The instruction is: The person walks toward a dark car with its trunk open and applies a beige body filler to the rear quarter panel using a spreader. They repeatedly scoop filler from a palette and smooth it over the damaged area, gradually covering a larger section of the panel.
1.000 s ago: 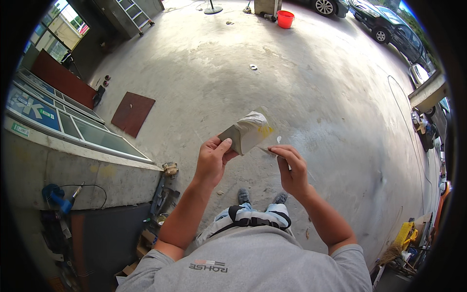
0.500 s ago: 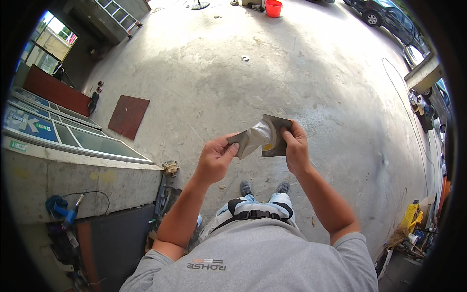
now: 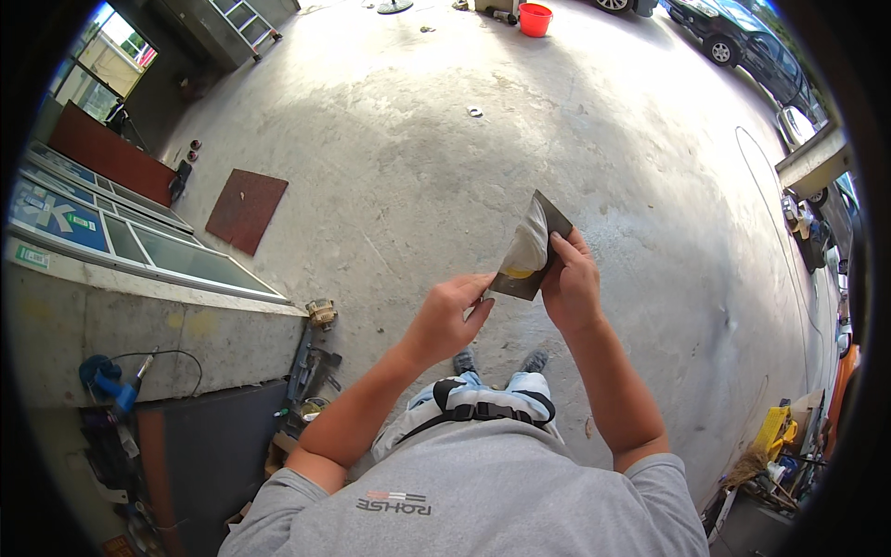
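My right hand [image 3: 570,286] grips a flat grey metal putty scraper plate [image 3: 517,285], thumb on top and fingers beneath, tilted in front of me. A thick mound of white putty [image 3: 528,243] lies on it, with a yellow patch [image 3: 519,273] of paste near the lower end. At the plate's lower left corner, my left hand [image 3: 447,320] is closed in a pinch on a second scraper, whose blade is nearly edge-on and mostly hidden. My left fingertips are close to the plate's edge; I cannot tell if they touch it.
Concrete floor [image 3: 418,204] spreads around me. To the left are a reddish-brown board [image 3: 246,212], framed window panels [image 3: 200,266] and a low concrete wall [image 3: 186,330]. A red bucket [image 3: 535,19] stands far ahead. Cluttered tools and a yellow basket [image 3: 772,429] sit at the right.
The white putty stretched between both scrapers is now gathered on the right plate. My left hand has lowered to the plate's lower corner, and the right plate has tilted.
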Demonstrator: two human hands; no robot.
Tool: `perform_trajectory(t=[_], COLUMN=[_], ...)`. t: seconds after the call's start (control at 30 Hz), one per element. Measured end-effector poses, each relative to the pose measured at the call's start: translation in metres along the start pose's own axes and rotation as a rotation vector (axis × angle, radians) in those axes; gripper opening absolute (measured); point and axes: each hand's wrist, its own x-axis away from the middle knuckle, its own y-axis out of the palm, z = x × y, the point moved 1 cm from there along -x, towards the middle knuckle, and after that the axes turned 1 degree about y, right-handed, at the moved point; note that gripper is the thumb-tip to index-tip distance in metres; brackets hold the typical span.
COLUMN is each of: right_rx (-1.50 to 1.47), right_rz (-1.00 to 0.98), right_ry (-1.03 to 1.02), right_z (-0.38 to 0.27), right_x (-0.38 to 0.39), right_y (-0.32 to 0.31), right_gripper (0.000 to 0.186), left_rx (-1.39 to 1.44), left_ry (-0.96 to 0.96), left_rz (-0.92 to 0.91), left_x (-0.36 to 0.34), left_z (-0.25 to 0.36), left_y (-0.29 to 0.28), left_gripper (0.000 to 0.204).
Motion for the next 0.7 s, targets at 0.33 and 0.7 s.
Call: perform_trajectory(t=[0.33,0.7], right_rx=[0.696,1.563], right_rz=[-0.560,-0.373], right_ry=[0.041,-0.987], right_z=[-0.040,-0.051], right_x=[0.005,0.012], right_y=[-0.018,-0.018], right_gripper=[0.026,0.028], left_rx=[0.339,0.888], left_ry=[-0.341,-0.527], left_rz=[0.048,0.280], left_x=[0.007,-0.002], left_z=[-0.023,-0.025], left_y=[-0.024,-0.050], left_gripper=[0.020,0.025])
